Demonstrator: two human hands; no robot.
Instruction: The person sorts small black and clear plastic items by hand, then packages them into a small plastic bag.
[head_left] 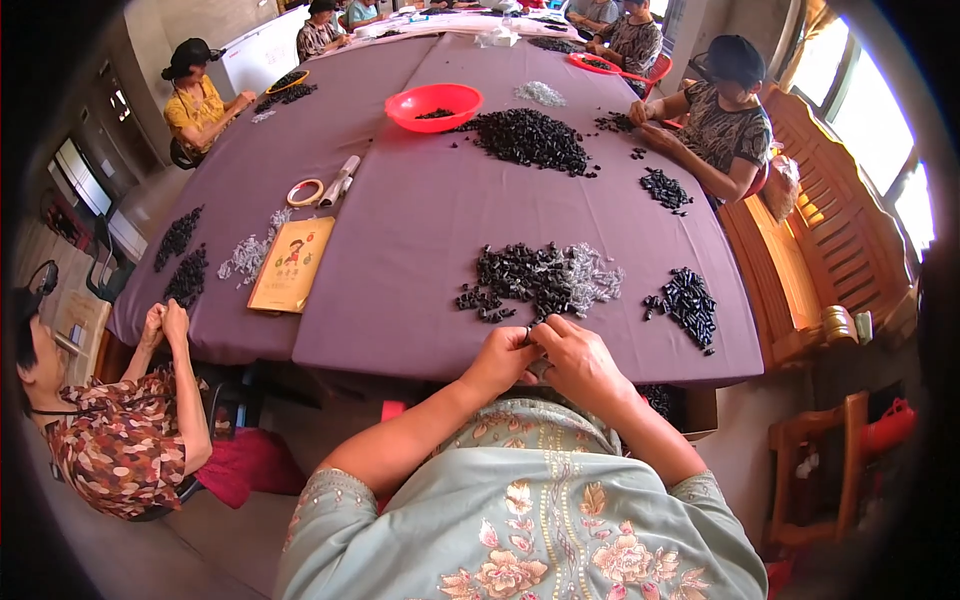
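At the table's near edge, my left hand [497, 358] and my right hand [575, 357] meet, fingers pinched together. A small black piece shows between the left fingertips; most of it is hidden by the fingers. Whatever the right fingers grip is covered. Just beyond them lies a heap of small black pieces [515, 277], with small clear plastic pieces [590, 275] mixed along its right side. Farther right is a separate pile of shiny black cylindrical pieces [688, 308].
A purple cloth [400, 260] covers the long table. Left are a yellow booklet [292, 265] and a tape roll [305, 192]. A red bowl [432, 105] stands by a large black heap [530, 138]. Co-workers sit around; a wooden bench [840, 240] is right.
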